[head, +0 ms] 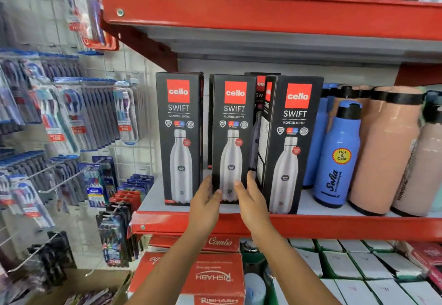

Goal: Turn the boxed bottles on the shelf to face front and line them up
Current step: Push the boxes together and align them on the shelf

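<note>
Middle box (pixel 233 137): front-facing; left hand (pixel 205 197) and right hand (pixel 251 196) press its lower edges, fingers straight. Box at 9 o'clock (pixel 179 137): aligned. Box at 3 o'clock (pixel 293 144): seemingly skewed and forward, likely outstanding.

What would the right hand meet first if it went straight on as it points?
The right hand would probably meet the rear box, in the gap beside the middle box; depth unclear.

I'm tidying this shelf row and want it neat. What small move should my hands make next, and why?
Probably draw the middle box slightly forward. The left hand and right hand flank its base, and it faces front but seems set back from the right box, which stands skewed, showing its side.
</note>
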### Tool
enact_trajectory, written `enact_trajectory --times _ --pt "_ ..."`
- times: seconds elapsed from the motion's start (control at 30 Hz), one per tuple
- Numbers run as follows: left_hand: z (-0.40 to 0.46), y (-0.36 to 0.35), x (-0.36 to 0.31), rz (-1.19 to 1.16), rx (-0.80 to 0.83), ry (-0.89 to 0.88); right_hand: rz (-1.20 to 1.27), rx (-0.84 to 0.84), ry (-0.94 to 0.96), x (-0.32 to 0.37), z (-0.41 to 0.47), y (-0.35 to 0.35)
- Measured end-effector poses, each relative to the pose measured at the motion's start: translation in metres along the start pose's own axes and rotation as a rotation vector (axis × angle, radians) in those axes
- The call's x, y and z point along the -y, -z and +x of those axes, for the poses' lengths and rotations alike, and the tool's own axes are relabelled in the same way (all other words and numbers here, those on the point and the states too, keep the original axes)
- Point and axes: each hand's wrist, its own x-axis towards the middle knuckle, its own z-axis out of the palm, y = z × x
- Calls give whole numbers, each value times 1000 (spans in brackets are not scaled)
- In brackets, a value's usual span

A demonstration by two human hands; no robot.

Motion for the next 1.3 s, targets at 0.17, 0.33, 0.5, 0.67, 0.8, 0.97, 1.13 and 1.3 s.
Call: enact_trajectory --times 0.17,0.33,0.5,0.67,0.8,0.97,1.13,1.3 --pt "-7 1 0 -9 0 -7 19 -9 -17 1 -5 3" --pt "-25 6 -3 -15 -11 -13 33 9 -15 -2 -20 5" --pt "-39 9 -7 -14 -16 -15 48 4 4 -3 -33 5" --pt "-45 9 -11 -8 -22 -12 50 7 10 -1 -36 5" --pt "-46 9 -14 -13 -21 -2 38 27 20 0 -37 5" --pt "-48 11 -17 -27 -2 10 -98 -151 134 -5 -38 -2" --pt "-47 29 -21 -41 -81 -43 -159 -385 436 -2 -46 -19" --pt "-36 57 -23 -39 -233 -82 -140 -173 447 9 -51 -48"
